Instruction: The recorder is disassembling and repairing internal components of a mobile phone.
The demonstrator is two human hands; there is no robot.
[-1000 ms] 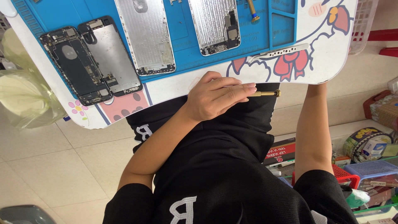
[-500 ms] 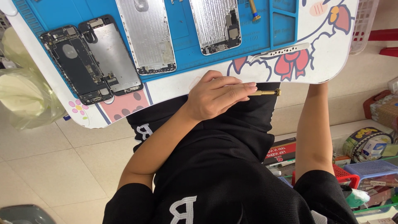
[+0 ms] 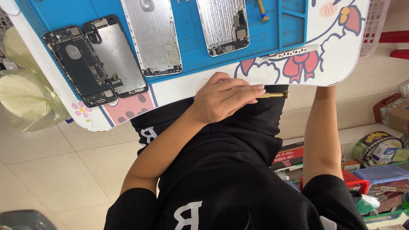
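Screwdriver point(image 3: 272, 95) stays unused, clamped in our left hand point(image 3: 223, 102) below the blue mat point(image 3: 189, 47). Our right hand is hidden, so we cannot tell its grip. We judge the tip must rise onto the mat.

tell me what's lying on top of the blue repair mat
Four opened phone housings and a gold-tipped screwdriver lie on the blue repair mat. Its far part is cut off by the frame, so anything there is unseen.

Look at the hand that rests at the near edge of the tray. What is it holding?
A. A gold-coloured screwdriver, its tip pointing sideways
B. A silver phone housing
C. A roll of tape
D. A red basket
A: the left hand is closed round a slim gold-coloured screwdriver, whose end sticks out past the fingertips just below the edge of the white tray.
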